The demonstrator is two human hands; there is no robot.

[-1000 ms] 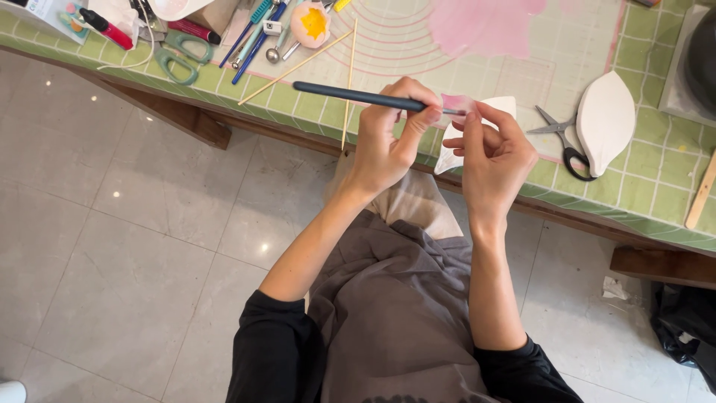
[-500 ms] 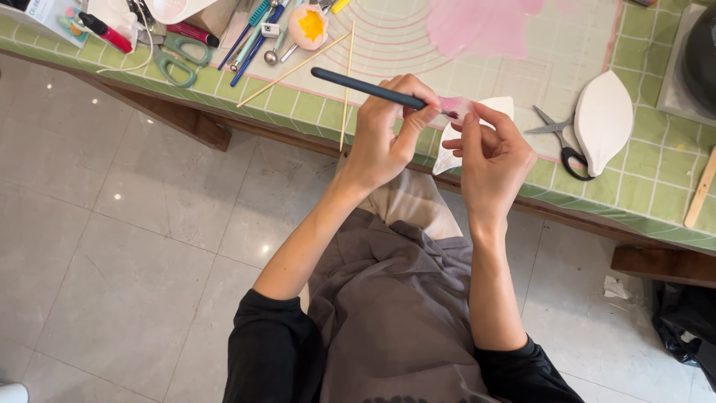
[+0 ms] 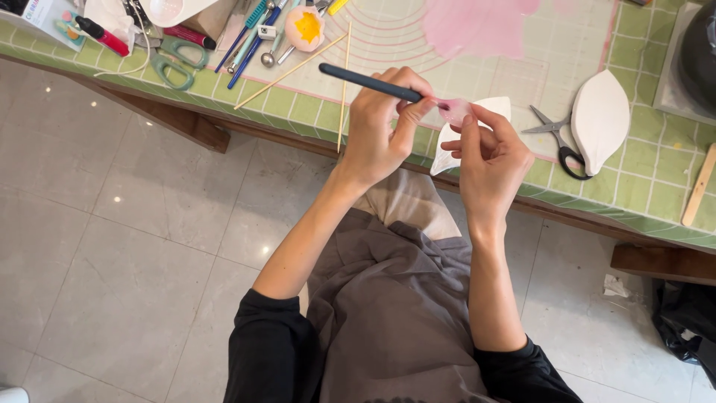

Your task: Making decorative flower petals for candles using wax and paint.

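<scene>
left hand [image 3: 380, 127]: fingers pinched around a dark slim tool [image 3: 369, 82], its tip on the pink piece.
right hand [image 3: 488, 157]: fingertips pinching a small pink piece [image 3: 453, 110], held above the table edge.
table [image 3: 641, 160]: green grid mat.
nearby: white leaf-shaped former [image 3: 599, 119], black-handled scissors [image 3: 556, 142], two wooden skewers [image 3: 343, 86].
</scene>
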